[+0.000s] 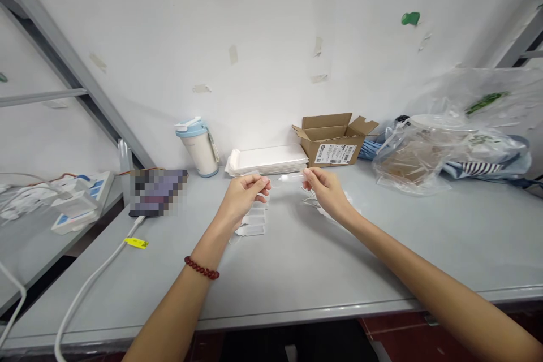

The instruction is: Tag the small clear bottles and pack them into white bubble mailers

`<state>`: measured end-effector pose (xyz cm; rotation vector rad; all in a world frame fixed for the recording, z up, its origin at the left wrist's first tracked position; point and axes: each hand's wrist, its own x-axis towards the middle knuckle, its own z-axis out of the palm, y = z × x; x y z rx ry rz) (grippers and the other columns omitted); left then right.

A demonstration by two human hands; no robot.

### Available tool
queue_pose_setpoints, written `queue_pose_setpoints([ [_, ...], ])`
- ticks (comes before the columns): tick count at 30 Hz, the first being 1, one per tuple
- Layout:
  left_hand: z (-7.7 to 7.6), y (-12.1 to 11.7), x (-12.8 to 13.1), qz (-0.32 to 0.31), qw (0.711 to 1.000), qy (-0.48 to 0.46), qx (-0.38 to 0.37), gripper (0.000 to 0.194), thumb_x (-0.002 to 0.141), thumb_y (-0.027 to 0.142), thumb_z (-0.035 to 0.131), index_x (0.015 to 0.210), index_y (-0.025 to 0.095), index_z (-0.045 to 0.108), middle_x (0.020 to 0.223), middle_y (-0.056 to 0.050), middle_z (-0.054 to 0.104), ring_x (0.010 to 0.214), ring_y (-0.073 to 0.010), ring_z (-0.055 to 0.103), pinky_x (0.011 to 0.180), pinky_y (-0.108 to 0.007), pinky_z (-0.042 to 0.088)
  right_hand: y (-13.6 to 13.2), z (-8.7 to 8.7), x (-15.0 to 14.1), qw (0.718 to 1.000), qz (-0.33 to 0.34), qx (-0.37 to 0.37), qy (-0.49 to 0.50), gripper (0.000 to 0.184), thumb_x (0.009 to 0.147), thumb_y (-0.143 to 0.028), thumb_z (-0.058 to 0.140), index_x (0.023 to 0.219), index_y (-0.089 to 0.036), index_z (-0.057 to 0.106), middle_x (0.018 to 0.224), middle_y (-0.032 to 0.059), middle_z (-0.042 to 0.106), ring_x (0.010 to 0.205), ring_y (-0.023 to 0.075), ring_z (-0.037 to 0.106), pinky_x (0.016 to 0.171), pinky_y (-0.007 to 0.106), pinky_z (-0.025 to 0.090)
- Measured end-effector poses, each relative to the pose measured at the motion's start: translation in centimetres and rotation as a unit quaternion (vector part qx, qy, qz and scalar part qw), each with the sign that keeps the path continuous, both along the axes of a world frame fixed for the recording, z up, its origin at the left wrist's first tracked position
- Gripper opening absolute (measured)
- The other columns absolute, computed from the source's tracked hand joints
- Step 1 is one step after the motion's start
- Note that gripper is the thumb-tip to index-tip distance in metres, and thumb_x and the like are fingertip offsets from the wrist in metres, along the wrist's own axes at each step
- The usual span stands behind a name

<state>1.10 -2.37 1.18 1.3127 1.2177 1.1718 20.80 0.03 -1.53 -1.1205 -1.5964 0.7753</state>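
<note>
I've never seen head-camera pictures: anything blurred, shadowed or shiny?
All in the head view: coarse squares obscure a dark flat object; a soft shadow darkens the table near the right forearm; clear plastic catches highlights; the white piece at the right hand looks indistinct.

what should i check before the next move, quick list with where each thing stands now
1. Right hand pinching the small clear piece: ok.
2. Left hand gripping that piece's thread: cannot tell; thumb and finger meet, but the detail is too fine.
3. Lower clear pieces of the row lying on the table: ok.
4. Pile by the right hand fully visible: not ok, partly hidden.
5. Cardboard box open: ok, flaps spread.
6. Tumbler upright: ok.
</note>
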Motion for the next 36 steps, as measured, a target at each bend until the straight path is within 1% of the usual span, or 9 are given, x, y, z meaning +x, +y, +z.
queue_pose_setpoints([
  [5,-0.01,-0.12,0.1,-0.019,0.999,-0.037,-0.021,0.026,0.07,0.04,0.069,0.072,0.014,0.065,0.079,-0.005,0.063,0.07,-0.0124,0.056,0.063,-0.026,0.047,-0.18,-0.11,-0.19,0.999,0.023,-0.026,0.034,0.044,0.085,-0.056,0.043,0.063,-0.019,0.051,0.062,-0.0004,0.051,0.059,0.0112,0.045,0.057,0.025,0.034],
  [13,0.17,-0.14,-0.06,-0.046,0.997,-0.059,-0.021,0.026,0.071,0.041,0.069,0.073,0.014,0.065,0.082,-0.005,0.062,0.073,-0.0133,0.056,0.064,-0.027,0.047,-0.76,0.2,-0.6,0.998,0.018,-0.038,0.038,0.045,0.085,-0.057,0.043,0.061,-0.019,0.05,0.062,-0.0005,0.05,0.058,0.0111,0.043,0.055,0.024,0.033],
  [18,0.01,-0.08,-0.11,-0.049,0.997,-0.055,-0.021,0.025,0.071,0.041,0.068,0.072,0.015,0.066,0.082,-0.005,0.063,0.073,-0.0134,0.056,0.064,-0.027,0.047,-0.46,-0.24,-0.51,0.997,0.014,-0.051,0.06,0.045,0.083,-0.059,0.044,0.062,-0.019,0.05,0.063,0.0004,0.051,0.061,0.0121,0.045,0.056,0.024,0.034],
  [23,0.23,-0.14,0.0,-0.046,0.997,-0.063,-0.028,0.024,0.072,0.038,0.068,0.071,0.015,0.065,0.08,-0.004,0.062,0.073,-0.0126,0.055,0.063,-0.026,0.046,-0.32,-0.48,-0.42,0.996,0.018,-0.06,0.061,0.045,0.084,-0.058,0.045,0.063,-0.019,0.05,0.063,0.0002,0.05,0.06,0.0114,0.044,0.056,0.024,0.035],
  [27,0.35,-0.17,0.05,-0.044,0.996,-0.065,-0.032,0.023,0.072,0.037,0.068,0.07,0.014,0.065,0.08,-0.004,0.063,0.073,-0.0127,0.055,0.064,-0.026,0.046,-0.42,-0.52,-0.37,0.996,0.019,-0.065,0.062,0.044,0.085,-0.057,0.044,0.063,-0.019,0.051,0.064,0.0002,0.049,0.058,0.0109,0.042,0.055,0.025,0.035],
  [36,-0.12,0.04,-0.14,-0.045,0.995,-0.08,-0.036,0.025,0.071,0.038,0.07,0.071,0.013,0.066,0.079,-0.004,0.062,0.071,-0.0118,0.055,0.063,-0.025,0.046,-0.5,-0.22,-0.39,0.997,0.023,-0.054,0.052,0.045,0.084,-0.058,0.044,0.064,-0.019,0.051,0.064,-0.0002,0.05,0.059,0.0108,0.043,0.055,0.025,0.033],
])
